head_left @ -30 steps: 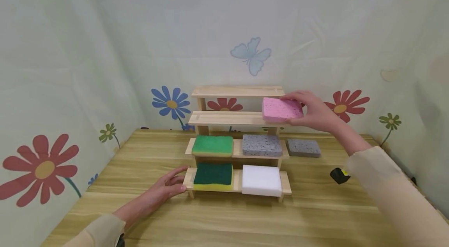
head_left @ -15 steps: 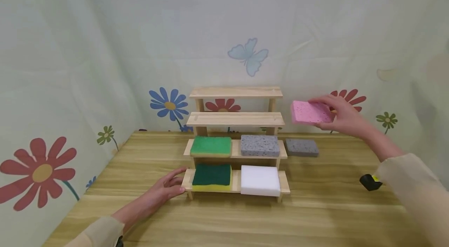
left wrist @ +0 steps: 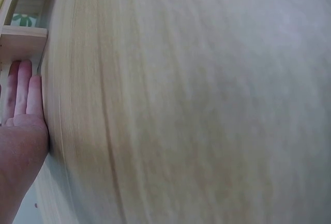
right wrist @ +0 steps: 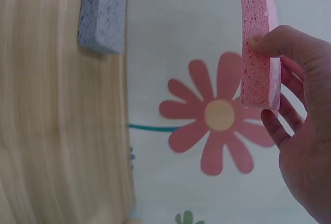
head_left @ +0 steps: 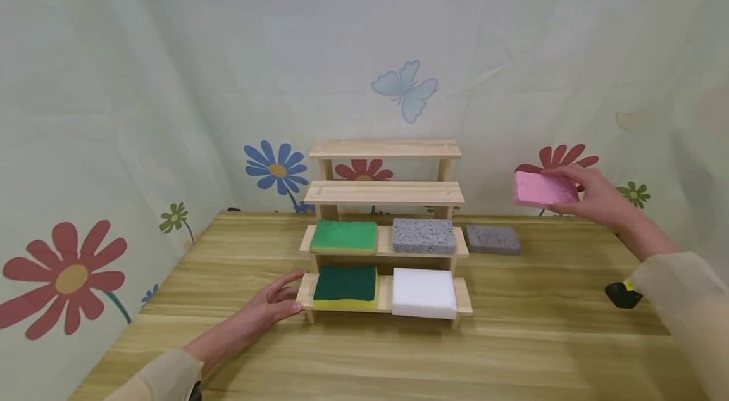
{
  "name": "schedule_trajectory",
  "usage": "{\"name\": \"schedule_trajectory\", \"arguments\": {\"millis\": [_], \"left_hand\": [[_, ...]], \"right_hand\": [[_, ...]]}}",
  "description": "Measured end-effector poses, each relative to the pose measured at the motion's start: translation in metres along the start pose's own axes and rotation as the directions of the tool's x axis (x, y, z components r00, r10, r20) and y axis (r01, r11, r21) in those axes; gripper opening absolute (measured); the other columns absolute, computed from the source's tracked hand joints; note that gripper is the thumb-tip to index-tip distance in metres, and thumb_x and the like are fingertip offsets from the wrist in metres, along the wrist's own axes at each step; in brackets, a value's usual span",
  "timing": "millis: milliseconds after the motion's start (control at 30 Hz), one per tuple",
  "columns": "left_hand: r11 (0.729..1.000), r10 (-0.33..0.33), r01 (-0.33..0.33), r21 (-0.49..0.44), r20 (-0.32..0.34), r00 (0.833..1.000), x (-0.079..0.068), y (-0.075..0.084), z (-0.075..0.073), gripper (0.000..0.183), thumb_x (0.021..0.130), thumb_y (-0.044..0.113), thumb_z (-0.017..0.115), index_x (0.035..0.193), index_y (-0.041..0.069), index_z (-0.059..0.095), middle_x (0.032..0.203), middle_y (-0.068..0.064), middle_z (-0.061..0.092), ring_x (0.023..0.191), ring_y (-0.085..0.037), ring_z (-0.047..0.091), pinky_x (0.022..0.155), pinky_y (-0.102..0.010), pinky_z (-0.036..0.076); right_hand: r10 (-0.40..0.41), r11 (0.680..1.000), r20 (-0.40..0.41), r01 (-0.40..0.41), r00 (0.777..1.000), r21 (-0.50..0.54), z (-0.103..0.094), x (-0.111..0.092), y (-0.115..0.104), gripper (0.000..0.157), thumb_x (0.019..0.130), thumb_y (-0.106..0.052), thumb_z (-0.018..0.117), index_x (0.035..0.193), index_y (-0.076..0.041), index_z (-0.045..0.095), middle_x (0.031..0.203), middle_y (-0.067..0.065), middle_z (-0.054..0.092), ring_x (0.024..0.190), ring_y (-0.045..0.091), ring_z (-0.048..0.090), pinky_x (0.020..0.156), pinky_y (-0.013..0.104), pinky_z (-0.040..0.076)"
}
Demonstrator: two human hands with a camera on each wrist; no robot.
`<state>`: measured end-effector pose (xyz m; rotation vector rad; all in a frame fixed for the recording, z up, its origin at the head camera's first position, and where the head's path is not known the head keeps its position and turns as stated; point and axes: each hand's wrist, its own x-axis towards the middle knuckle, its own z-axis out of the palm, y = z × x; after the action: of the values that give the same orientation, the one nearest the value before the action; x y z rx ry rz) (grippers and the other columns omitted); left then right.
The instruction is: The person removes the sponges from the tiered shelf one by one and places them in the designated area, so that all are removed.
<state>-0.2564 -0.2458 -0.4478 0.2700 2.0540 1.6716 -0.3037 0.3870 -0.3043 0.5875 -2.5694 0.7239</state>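
Note:
In the head view, a pink sponge (head_left: 543,190) is held in the air by my right hand (head_left: 600,200), right of the stepped wooden shelf (head_left: 384,192). The right wrist view shows the thumb on one broad face of it and fingers behind. My left hand (head_left: 267,305) touches the left end of the bottom step, its fingers straight in the left wrist view. That step carries a dark green and yellow sponge (head_left: 345,284) and a white sponge (head_left: 424,292). On the step above lie a green sponge (head_left: 344,236) and a speckled grey sponge (head_left: 424,236).
A second grey sponge (head_left: 493,240) lies on the wooden table (head_left: 364,357), right of the shelf. The upper two steps bear nothing. Behind hangs a cloth (head_left: 319,28) printed with flowers and butterflies. A black item with a yellow mark (head_left: 623,295) is at the right sleeve.
My right hand has carried the pink sponge from the right end of the second step from the top out to the right, off the shelf. The left hand stays at the bottom step.

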Motion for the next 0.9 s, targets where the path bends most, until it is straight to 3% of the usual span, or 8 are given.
{"name": "schedule_trajectory", "arguments": {"millis": [67, 167, 267, 333, 600, 800, 900], "left_hand": [[1.0, 0.006, -0.006, 0.008, 0.005, 1.0, 0.0, 0.001, 0.0, 0.074, 0.097, 0.029, 0.063, 0.158, 0.022, 0.02, 0.157, -0.019, 0.036, 0.131, -0.018, 0.052, 0.112, -0.038, 0.04], [1.0, 0.009, -0.01, 0.011, 0.009, 1.0, -0.001, 0.002, 0.0, 0.074, 0.097, 0.029, 0.062, 0.158, 0.022, 0.02, 0.157, -0.02, 0.035, 0.131, -0.018, 0.051, 0.112, -0.037, 0.041], [1.0, 0.005, -0.005, 0.008, 0.008, 1.0, -0.001, 0.003, 0.0, 0.074, 0.097, 0.029, 0.062, 0.158, 0.022, 0.02, 0.157, -0.019, 0.036, 0.131, -0.019, 0.051, 0.113, -0.039, 0.04], [1.0, 0.007, -0.007, 0.008, 0.012, 1.0, -0.001, 0.004, 0.0, 0.074, 0.098, 0.029, 0.062, 0.158, 0.022, 0.02, 0.157, -0.02, 0.035, 0.132, -0.019, 0.051, 0.113, -0.04, 0.039], [1.0, 0.024, -0.024, -0.003, 0.029, 0.999, -0.002, 0.003, -0.001, 0.074, 0.099, 0.027, 0.06, 0.159, 0.019, 0.018, 0.157, -0.021, 0.034, 0.13, -0.017, 0.052, 0.114, -0.04, 0.039], [0.999, 0.036, -0.035, -0.014, 0.034, 0.999, -0.001, 0.001, -0.001, 0.074, 0.099, 0.023, 0.06, 0.159, 0.018, 0.017, 0.157, -0.021, 0.035, 0.128, -0.015, 0.053, 0.112, -0.037, 0.04], [0.999, 0.037, -0.036, -0.012, 0.039, 0.999, -0.001, 0.0, -0.002, 0.074, 0.099, 0.023, 0.06, 0.159, 0.018, 0.017, 0.156, -0.021, 0.036, 0.128, -0.015, 0.054, 0.111, -0.036, 0.041]], "right_hand": [[0.003, 0.999, 0.011, -0.003, 1.0, -0.038, 0.0, -0.002, 0.007, 0.061, 0.072, -0.009, 0.087, 0.128, -0.003, 0.062, 0.117, 0.018, 0.067, 0.091, 0.006, 0.053, 0.071, 0.022, 0.046], [0.047, 0.995, 0.05, -0.042, 0.998, -0.092, 0.002, -0.006, 0.019, 0.063, 0.074, -0.014, 0.085, 0.13, -0.002, 0.059, 0.122, 0.024, 0.063, 0.101, 0.027, 0.054, 0.078, 0.042, 0.05], [0.147, 0.982, 0.1, -0.133, 0.984, -0.134, 0.004, -0.012, 0.028, 0.067, 0.079, -0.022, 0.082, 0.136, -0.001, 0.053, 0.13, 0.031, 0.055, 0.114, 0.047, 0.043, 0.085, 0.065, 0.042], [0.198, 0.973, 0.12, -0.181, 0.973, -0.144, 0.006, -0.016, 0.034, 0.068, 0.081, -0.025, 0.08, 0.138, -0.001, 0.051, 0.133, 0.033, 0.051, 0.119, 0.053, 0.034, 0.088, 0.072, 0.035], [0.246, 0.965, 0.155, -0.226, 0.957, -0.136, 0.021, -0.026, 0.055, 0.067, 0.084, -0.022, 0.077, 0.14, -0.001, 0.048, 0.139, 0.036, 0.045, 0.118, 0.053, 0.029, 0.09, 0.069, 0.029], [0.328, 0.942, 0.274, -0.292, 0.904, -0.165, 0.025, -0.03, 0.061, 0.069, 0.088, -0.028, 0.072, 0.145, -0.002, 0.042, 0.142, 0.035, 0.042, 0.121, 0.054, 0.032, 0.095, 0.074, 0.027], [0.324, 0.945, 0.31, -0.288, 0.894, -0.157, 0.027, -0.033, 0.061, 0.069, 0.088, -0.028, 0.072, 0.145, -0.002, 0.043, 0.143, 0.035, 0.041, 0.12, 0.054, 0.034, 0.094, 0.073, 0.028]]}}
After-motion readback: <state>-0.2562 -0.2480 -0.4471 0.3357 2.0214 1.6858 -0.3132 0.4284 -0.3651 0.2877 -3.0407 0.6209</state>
